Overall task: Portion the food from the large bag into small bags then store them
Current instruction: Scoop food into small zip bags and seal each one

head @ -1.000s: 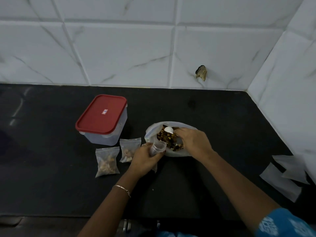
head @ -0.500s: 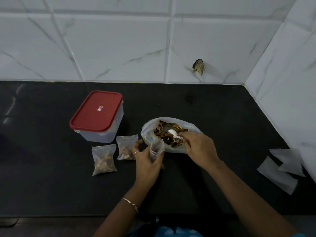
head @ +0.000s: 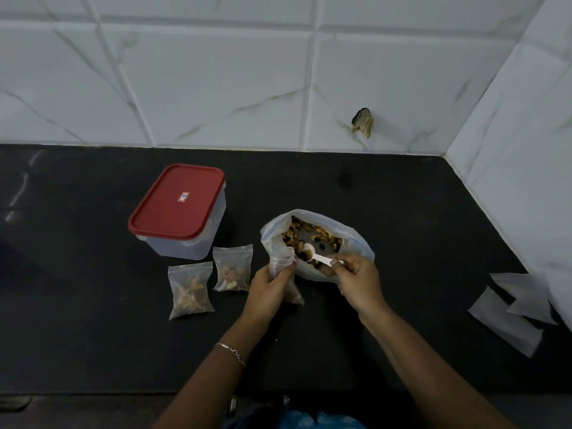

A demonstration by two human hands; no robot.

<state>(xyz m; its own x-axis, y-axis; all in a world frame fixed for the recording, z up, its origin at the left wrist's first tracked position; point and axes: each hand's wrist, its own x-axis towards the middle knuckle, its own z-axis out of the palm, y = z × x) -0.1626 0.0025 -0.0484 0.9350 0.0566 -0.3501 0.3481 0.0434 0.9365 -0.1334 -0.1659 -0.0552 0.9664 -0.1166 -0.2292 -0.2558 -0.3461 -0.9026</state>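
Fingers pinching the spoon (head: 320, 257), the right hand (head: 359, 281) is now lifting a scoop from the large bag (head: 359, 243) toward the small bag (head: 278, 262) clamped in the left hand (head: 267, 292), so a third portion is filling

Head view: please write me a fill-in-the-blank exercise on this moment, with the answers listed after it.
1. The right hand holds a white ____ over the large bag.
2. The lid of the box is ____.
3. ____ filled small bags lie on the counter near the box.
4. The left hand grips a small bag whose mouth is ____.

Missing words: spoon; red; two; open.
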